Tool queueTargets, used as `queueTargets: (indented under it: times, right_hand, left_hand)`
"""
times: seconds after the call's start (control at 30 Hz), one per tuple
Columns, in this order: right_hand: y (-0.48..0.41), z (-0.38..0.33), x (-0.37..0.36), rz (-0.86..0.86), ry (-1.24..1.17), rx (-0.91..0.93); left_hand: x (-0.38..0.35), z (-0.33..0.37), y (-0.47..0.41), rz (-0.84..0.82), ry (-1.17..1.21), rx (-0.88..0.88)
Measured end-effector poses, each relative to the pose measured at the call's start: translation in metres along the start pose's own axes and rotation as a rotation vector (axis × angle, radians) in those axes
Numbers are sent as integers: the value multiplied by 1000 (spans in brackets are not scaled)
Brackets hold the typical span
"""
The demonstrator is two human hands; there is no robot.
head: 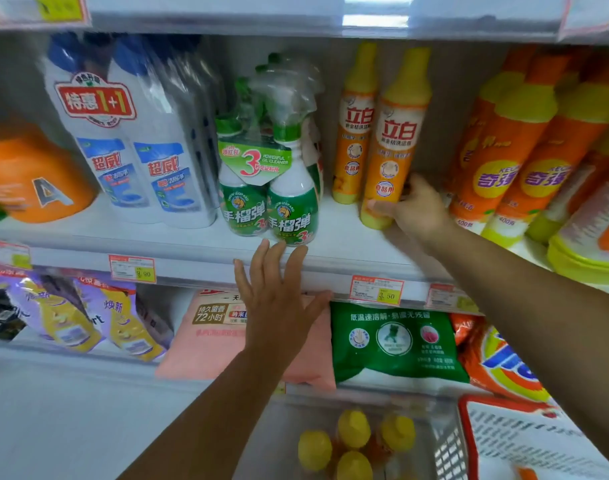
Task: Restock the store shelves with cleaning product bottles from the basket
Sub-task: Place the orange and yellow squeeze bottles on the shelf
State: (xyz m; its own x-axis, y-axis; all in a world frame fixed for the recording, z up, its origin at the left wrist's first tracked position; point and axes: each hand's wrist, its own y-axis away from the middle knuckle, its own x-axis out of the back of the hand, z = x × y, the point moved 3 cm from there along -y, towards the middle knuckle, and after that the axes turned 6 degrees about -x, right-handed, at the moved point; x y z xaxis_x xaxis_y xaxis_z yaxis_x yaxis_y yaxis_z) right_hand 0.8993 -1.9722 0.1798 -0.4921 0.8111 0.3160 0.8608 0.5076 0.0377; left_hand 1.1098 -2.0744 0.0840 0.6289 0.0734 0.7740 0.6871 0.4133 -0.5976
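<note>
Partly hidden: orange bottle (396,140) behind gripping right hand (413,209); basket (448,448) cropped.

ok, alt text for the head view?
Right hand holds an orange bottle low, standing on the shelf. Left hand is open, fingers spread, at the shelf edge below green sprayers. Yellow-capped bottles sit in the basket below.

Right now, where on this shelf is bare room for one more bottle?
Bare shelf lies between the green spray pack and the orange bottle that the right hand holds. A thin strip runs before the white bottles. Right of that hand, the big orange bottles crowd together.
</note>
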Motion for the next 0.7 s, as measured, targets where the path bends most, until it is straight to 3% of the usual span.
queueTargets:
  times: [0.2,0.27,0.4,0.47,0.6,0.7]
  right_hand:
    - [85,-12,19,-162,-115,10]
    - [119,-16,27,-240,-206,-10]
    - [187,-16,44,-367,-315,-58]
    - [214,-16,54,-388,-317,-67]
    - [247,-22,84,-334,-301,-38]
    - [256,-31,115,-197,-491,-43]
  left_hand:
    - [54,30,-11,-83,236,68]
    - [79,51,-10,-152,516,144]
    - [121,112,18,-513,1236,422]
    - [135,134,34,-580,1415,471]
    - [160,153,58,-533,1479,455]
    - [169,153,74,-574,1290,370]
